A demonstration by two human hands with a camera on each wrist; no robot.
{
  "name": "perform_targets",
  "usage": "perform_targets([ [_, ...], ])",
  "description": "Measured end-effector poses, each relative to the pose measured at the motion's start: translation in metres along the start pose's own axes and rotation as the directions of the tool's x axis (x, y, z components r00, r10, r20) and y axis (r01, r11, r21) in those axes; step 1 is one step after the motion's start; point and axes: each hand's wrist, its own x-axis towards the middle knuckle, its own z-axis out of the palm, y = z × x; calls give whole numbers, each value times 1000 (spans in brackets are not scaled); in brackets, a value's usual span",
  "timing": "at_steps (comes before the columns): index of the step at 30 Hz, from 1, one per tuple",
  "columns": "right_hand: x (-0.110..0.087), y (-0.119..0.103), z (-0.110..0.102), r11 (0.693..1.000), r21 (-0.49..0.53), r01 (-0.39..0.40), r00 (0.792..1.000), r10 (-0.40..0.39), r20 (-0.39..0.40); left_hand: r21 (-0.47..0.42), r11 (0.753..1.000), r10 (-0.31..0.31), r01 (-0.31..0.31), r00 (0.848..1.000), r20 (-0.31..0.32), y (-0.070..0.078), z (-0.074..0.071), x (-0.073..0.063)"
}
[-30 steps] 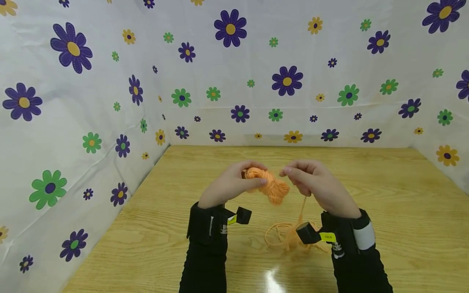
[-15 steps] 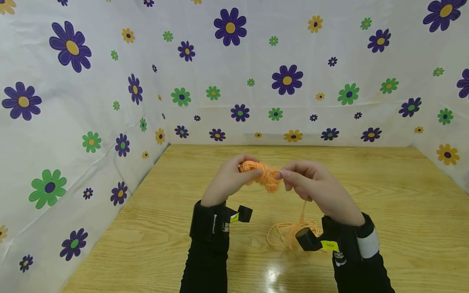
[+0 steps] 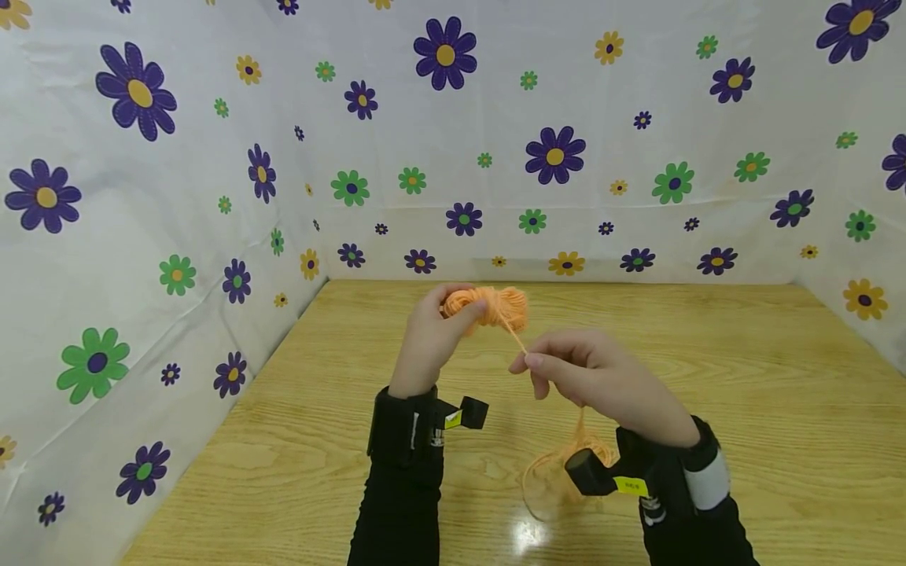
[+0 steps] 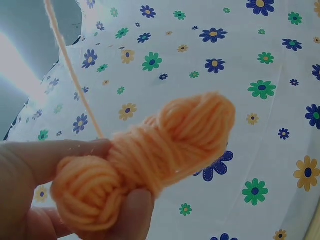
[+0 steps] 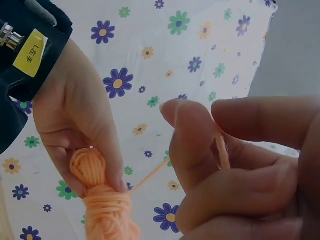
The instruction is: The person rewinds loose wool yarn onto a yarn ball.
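Note:
My left hand (image 3: 428,338) grips a small skein of orange yarn (image 3: 510,305) above the table, thumb in front and fingers behind. In the left wrist view the skein (image 4: 160,155) shows a band of turns wound round its middle. A taut strand (image 3: 514,336) runs from that band down to my right hand (image 3: 587,369), which pinches it between thumb and index finger. Below the right hand the yarn drops to a loose pile (image 3: 566,464) on the table, partly hidden by the right wrist camera.
The wooden table (image 3: 340,424) spreads around the pile. A flower-patterned cloth (image 3: 396,141) stands behind the table and along both sides. Black wrist straps (image 3: 403,428) with small cameras sit on both forearms.
The left hand has risen and moved slightly left, turning the skein more level. The right hand moved to the skein's end, then down and away, with a taut strand now showing between the hands.

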Motion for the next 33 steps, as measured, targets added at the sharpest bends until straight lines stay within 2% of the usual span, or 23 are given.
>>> perform_targets([
  [5, 5, 3, 3, 999, -31, 20, 997, -18, 69, -78, 997, 15, -18, 999, -43, 0, 0, 1],
  [11, 9, 8, 5, 998, -62, -7, 987, 17, 159, -164, 986, 5, -16, 998, -69, 3, -1, 1],
  [20, 18, 19, 8, 986, -162, -25, 969, 64, 240, -291, 956, 23, -36, 999, -47, 7, -3, 0],
  [24, 22, 23, 9, 984, -172, -54, 962, 97, 254, -361, 932, 32, -32, 999, -7, 10, -5, -1],
  [27, 24, 27, 9, 982, -173, -76, 959, 120, 259, -438, 898, 54, -26, 997, 52, 12, -7, -2],
  [31, 27, 32, 8, 979, -180, -90, 956, 136, 259, -521, 854, 97, -8, 985, 144, 14, -10, -5],
  [33, 28, 35, 8, 978, -181, -102, 956, 147, 255, -532, 846, 108, 9, 976, 188, 16, -11, -7],
])
